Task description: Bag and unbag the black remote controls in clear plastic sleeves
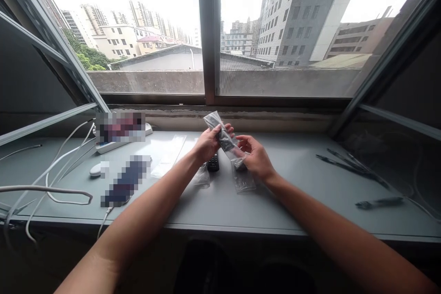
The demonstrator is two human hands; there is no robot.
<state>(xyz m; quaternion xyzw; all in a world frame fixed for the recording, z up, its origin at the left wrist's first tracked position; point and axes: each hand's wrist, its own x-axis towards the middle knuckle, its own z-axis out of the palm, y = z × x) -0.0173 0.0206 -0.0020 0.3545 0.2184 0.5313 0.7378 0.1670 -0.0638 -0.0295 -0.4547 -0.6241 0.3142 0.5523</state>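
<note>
Above the desk I hold a clear plastic bag (212, 120) with a dark object inside that I cannot make out clearly. My left hand (208, 141) grips its upper part, thumb on top and fingers beneath. At the lower end, the curled fingers of my right hand (255, 155) pinch the plastic. Below my left hand lies a black remote control (213, 163), partly covered by the hand. Crumpled clear plastic (202, 178) rests beside the remote, and another clear plastic piece (244, 183) shows under my right hand; whether it joins the held bag is unclear.
Flat clear plastic sleeves (168, 156) lie left of my hands. Further left are a blurred phone-like item (126, 183), a white rounded object (98, 169), a power strip (113, 145) and white cables (51, 179). Dark cables (347, 165) lie right. A window stands behind the desk (296, 202).
</note>
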